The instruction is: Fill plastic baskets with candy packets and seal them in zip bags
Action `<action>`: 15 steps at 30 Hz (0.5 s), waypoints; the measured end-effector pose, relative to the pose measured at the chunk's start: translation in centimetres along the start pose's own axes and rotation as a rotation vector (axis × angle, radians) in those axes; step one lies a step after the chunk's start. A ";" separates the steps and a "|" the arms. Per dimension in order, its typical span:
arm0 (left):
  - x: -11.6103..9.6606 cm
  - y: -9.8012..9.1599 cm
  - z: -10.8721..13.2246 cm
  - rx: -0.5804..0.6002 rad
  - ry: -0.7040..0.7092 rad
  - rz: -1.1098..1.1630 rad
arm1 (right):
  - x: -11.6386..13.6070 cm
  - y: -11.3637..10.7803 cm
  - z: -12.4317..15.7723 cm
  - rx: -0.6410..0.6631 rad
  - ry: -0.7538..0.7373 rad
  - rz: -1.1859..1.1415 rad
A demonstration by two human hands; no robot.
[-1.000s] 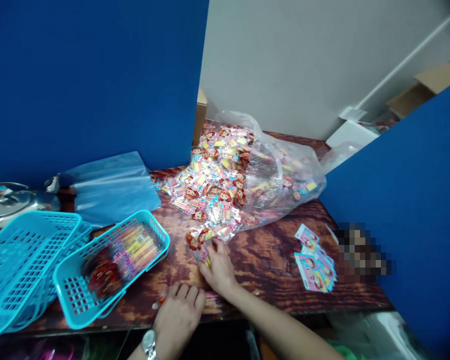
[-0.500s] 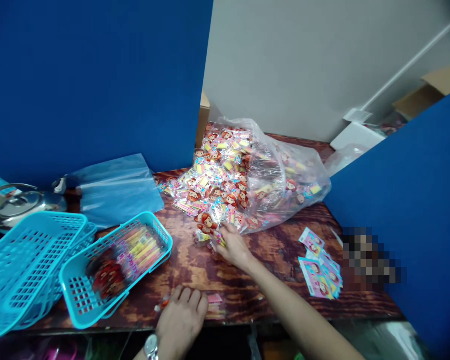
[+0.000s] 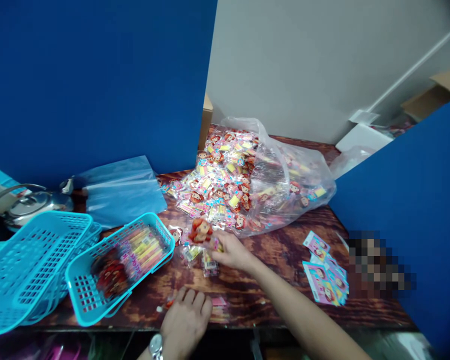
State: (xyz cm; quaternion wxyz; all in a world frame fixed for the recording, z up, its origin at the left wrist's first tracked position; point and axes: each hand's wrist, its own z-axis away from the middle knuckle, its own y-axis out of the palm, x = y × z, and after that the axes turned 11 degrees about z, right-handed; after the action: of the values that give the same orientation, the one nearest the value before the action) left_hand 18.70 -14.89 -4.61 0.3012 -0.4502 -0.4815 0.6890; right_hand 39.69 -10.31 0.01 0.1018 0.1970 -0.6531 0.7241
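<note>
My right hand [image 3: 230,251] is closed on a small clear packet [image 3: 200,230] with a red-haired cartoon figure, held just above the table. Below it, several loose packets [image 3: 210,262] lie on the wood. Near the table's front edge, my left hand [image 3: 187,315], with a watch on the wrist, rests flat over another clear packet [image 3: 219,310] with pink and yellow contents; its fingertips are partly hidden. Behind my right hand spreads a heap of similar packets [image 3: 213,185], spilling from a large clear plastic bag [image 3: 307,170].
A blue basket [image 3: 75,290] holding packets stands left of my hands, beside stacked blue baskets [image 3: 7,280]. Behind them are a metal kettle [image 3: 37,202] and a flat plastic bag [image 3: 125,187]. Printed cards [image 3: 326,282] lie at right. Blue panels [image 3: 97,75] flank the table.
My right hand has drawn back from the heap slightly toward me, with the packet in it. Loose packets now lie apart on the table below it. My left hand stays on its packet.
</note>
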 end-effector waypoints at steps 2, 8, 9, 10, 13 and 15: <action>-0.1 -0.2 -0.1 0.010 -0.014 0.009 | 0.5 -0.1 -1.4 -0.049 0.111 -0.038; -0.2 0.1 -0.1 -0.003 -0.017 0.003 | 3.1 2.5 -4.6 0.135 -0.007 0.331; -0.1 0.3 0.0 -0.003 -0.019 0.001 | 3.4 3.0 -4.6 0.139 -0.010 0.393; -0.1 0.4 0.0 0.000 -0.019 0.002 | 3.6 3.4 -4.5 0.119 -0.020 0.431; 0.1 0.6 -0.1 0.011 -0.009 0.014 | 3.2 3.8 -4.0 0.019 -0.062 0.404; 0.1 0.7 -0.1 0.009 -0.003 0.018 | 2.1 3.5 -4.0 -0.022 0.032 0.243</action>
State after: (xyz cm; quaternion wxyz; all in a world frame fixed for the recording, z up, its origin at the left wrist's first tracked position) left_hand 18.74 -14.97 -5.31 0.2962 -0.4523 -0.4747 0.6944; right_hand 35.78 -7.00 -2.53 0.0260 0.1036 -0.6784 0.7269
